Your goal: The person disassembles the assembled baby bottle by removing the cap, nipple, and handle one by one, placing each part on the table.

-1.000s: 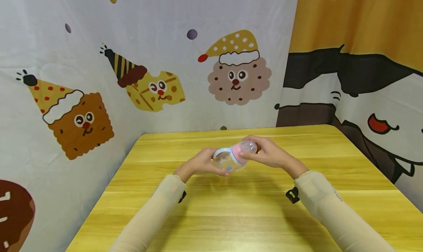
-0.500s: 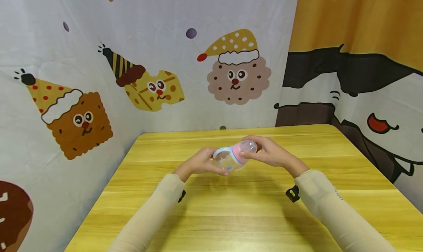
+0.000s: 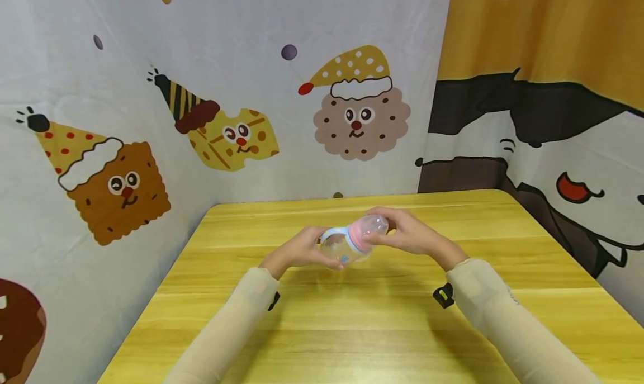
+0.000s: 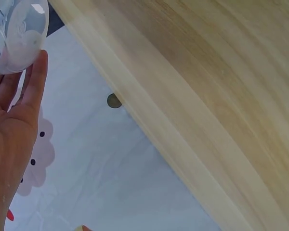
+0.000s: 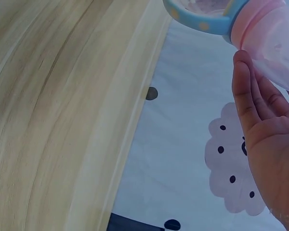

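A clear baby bottle (image 3: 334, 245) with a pink collar, a see-through dome cap and a light blue handle is held tilted above the table, its cap end up to the right. My left hand (image 3: 302, 249) grips the bottle's lower body, thumb in front; the left wrist view shows the bottle's clear base (image 4: 19, 38) against the fingers. My right hand (image 3: 410, 233) holds the pink collar and cap end between thumb and fingers. In the right wrist view the fingers touch the pink collar (image 5: 253, 24), beside the blue handle (image 5: 197, 21).
The wooden table (image 3: 322, 339) spreads beneath both hands. Behind it and at its left hangs a white cloth (image 3: 241, 48) printed with cartoon snacks. A cartoon curtain (image 3: 543, 43) stands at the right. Each wrist carries a small black strap device (image 3: 444, 295).
The bottle and both hands shift very slightly left in the head view, along with the background. The grip of both hands stays the same.
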The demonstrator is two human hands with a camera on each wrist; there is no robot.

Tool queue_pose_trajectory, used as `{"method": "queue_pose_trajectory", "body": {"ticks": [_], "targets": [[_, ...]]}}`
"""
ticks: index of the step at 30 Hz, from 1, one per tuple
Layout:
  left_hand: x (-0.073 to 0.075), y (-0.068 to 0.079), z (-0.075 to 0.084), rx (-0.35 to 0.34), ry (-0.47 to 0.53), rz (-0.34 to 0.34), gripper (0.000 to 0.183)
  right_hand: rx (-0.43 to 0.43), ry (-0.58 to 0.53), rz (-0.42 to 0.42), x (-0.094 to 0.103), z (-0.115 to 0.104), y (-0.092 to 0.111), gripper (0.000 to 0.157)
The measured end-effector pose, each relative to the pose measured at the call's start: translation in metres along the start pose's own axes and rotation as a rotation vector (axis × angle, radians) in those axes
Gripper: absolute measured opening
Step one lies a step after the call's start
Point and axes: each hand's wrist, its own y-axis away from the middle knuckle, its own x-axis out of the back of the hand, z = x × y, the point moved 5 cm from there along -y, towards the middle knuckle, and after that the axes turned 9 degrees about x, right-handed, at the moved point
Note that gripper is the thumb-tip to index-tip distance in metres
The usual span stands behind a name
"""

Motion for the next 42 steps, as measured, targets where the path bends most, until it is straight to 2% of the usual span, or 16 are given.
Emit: {"method": "queue_pose_trajectory", "body": {"ticks": [11, 16, 18, 20, 25, 27, 32, 42], "targets": [[0.002, -0.001, -0.006, 0.041, 0.055, 0.017, 0.067, -0.052, 0.061, 0.044, 0.009, 0.005, -0.001, 0.050], [0.005, 0.000, -0.007, 0.048, 0.058, 0.028, 0.066, -0.108, 0.021, 0.121, 0.020, 0.008, 0.002, 0.057], [0.006, 0.001, -0.007, 0.050, 0.057, 0.032, 0.065, -0.118, 0.003, 0.163, 0.025, 0.009, 0.003, 0.056], [0.006, 0.000, -0.008, 0.052, 0.061, 0.032, 0.065, -0.123, -0.004, 0.190, 0.029, 0.001, 0.003, 0.053], [0.006, 0.000, -0.008, 0.064, 0.065, 0.026, 0.067, -0.132, 0.016, 0.221, 0.034, 0.006, 0.006, 0.047], [0.007, 0.000, -0.008, 0.072, 0.061, 0.024, 0.067, -0.125, 0.021, 0.232, 0.035, 0.018, 0.007, 0.047], [0.007, -0.001, -0.010, 0.071, 0.060, 0.019, 0.065, -0.108, 0.013, 0.260, 0.037, 0.021, 0.009, 0.045], [0.007, 0.002, -0.015, 0.075, 0.089, 0.024, 0.065, -0.160, 0.122, 0.334, 0.047, 0.027, 0.012, 0.049]]}}
